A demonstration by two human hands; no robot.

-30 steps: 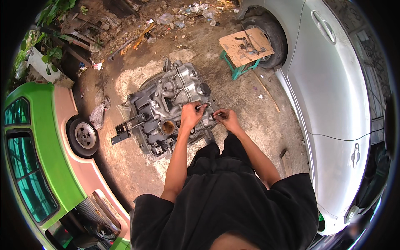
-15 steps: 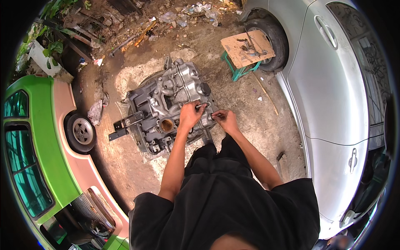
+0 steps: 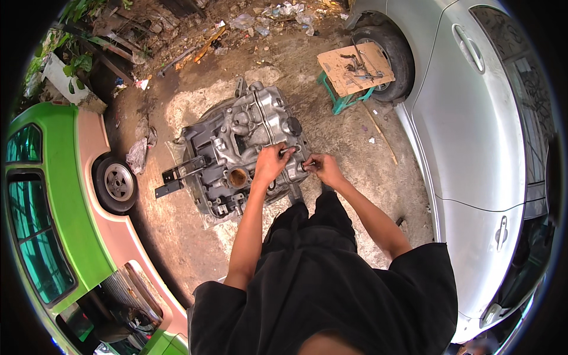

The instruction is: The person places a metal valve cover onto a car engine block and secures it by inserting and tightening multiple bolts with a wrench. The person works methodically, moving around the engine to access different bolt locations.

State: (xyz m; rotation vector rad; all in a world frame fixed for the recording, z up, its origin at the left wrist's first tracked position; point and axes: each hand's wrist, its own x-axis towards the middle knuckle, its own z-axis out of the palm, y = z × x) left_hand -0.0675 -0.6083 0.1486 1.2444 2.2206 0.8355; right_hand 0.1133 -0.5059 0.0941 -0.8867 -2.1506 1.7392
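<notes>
A grey engine block [image 3: 242,151] is set on the dirt ground [image 3: 331,127], between a green car [image 3: 53,201] and a silver car [image 3: 473,154]. Its near edge is gripped by the left hand [image 3: 271,164]; a small metal part [image 3: 303,166] is pinched closed in the right hand [image 3: 322,168] just beside it.

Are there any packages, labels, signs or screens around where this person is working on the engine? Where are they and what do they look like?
No labels, signs or screens show.
Cardboard sheet: flat, brown, atop a small green stool beside the silver car, small tools lying on it.
Wrappers and litter: pale crumpled scraps on the ground at the far edge.
</notes>
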